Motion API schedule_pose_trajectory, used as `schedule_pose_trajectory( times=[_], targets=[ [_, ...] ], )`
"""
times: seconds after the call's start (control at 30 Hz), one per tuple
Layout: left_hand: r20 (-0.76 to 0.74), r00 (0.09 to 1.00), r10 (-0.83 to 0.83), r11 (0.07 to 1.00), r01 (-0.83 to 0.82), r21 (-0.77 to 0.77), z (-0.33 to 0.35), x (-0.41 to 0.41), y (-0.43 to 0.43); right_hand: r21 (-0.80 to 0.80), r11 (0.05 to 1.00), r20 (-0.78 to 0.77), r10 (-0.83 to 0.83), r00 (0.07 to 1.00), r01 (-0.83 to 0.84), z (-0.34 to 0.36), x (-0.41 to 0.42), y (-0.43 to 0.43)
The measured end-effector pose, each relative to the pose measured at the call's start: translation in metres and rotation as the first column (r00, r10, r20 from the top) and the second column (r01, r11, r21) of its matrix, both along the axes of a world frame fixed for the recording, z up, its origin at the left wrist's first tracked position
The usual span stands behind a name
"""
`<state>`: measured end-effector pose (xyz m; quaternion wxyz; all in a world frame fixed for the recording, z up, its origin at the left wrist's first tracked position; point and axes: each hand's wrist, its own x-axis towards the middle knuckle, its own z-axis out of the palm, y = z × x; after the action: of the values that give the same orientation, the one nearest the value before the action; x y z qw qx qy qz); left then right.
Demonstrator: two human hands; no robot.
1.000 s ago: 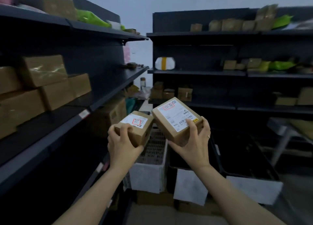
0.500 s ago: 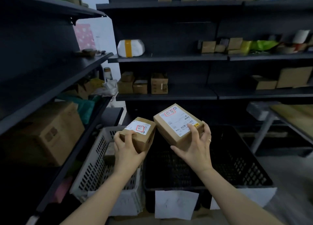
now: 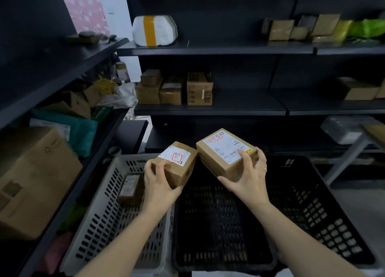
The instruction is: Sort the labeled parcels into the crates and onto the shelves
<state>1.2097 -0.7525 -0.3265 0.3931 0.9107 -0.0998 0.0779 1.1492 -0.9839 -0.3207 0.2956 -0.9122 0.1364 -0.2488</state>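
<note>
White crate point(image 3: 98, 214) and black crate point(image 3: 316, 205) set side by side below arms; one small box point(image 3: 130, 188) seen lying in white crate. Left hand point(image 3: 158, 185) clamped round small parcel point(image 3: 177, 164), held over border between crates. Right hand point(image 3: 250, 178) clamped on larger parcel point(image 3: 225, 151), held above black crate, label up. Labels best read first; each parcel then lowered flat, not dropped. Shelves point(image 3: 208, 108) stocked behind.

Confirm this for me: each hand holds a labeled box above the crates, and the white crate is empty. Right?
Not quite. The white crate is not empty: a small brown parcel lies inside it, as the head view shows. The rest holds: the left hand grips the smaller labeled box, the right hand the larger labeled box, above the white crate and the black crate.
</note>
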Motion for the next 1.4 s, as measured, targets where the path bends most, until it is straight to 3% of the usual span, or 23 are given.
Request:
schedule_pose_trajectory(
  times=[0.2,0.37,0.6,0.73,0.9,1.0,1.23,1.4],
  targets=[
    [-0.071,0.994,-0.078,0.997,0.076,-0.026,-0.028,0.067,-0.006,0.016,0.995,-0.114,-0.091,0.989,0.094,-0.017,0.051,-0.001],
    [-0.180,0.983,-0.034,0.999,0.031,-0.023,-0.048,0.116,0.003,0.045,0.990,-0.195,-0.120,0.973,0.131,-0.035,0.094,0.006],
    [-0.270,0.938,0.219,0.975,-0.223,0.015,-0.083,0.146,0.063,0.145,0.989,-0.222,0.028,0.975,0.004,-0.065,0.151,0.062],
    [-0.376,0.855,0.356,0.929,-0.367,0.046,-0.125,0.143,0.109,0.203,0.976,-0.232,0.124,0.965,-0.077,-0.086,0.180,0.106],
    [-0.523,0.707,0.476,0.879,-0.389,0.276,-0.180,0.137,0.130,0.172,0.964,-0.251,0.241,0.937,-0.202,-0.118,0.209,0.140],
    [-0.469,0.680,0.564,0.817,-0.376,0.437,-0.204,0.141,0.124,0.208,0.940,-0.222,0.314,0.923,-0.269,-0.136,0.227,0.152],
    [-0.416,0.714,0.563,0.818,-0.555,0.152,-0.279,0.154,0.109,0.260,0.910,-0.139,0.367,0.920,-0.324,-0.189,0.263,0.171],
    [-0.409,0.751,0.519,0.838,-0.542,0.069,-0.326,0.177,0.090,0.148,0.902,-0.170,0.428,0.888,-0.407,-0.218,0.281,0.174]
  ],
)
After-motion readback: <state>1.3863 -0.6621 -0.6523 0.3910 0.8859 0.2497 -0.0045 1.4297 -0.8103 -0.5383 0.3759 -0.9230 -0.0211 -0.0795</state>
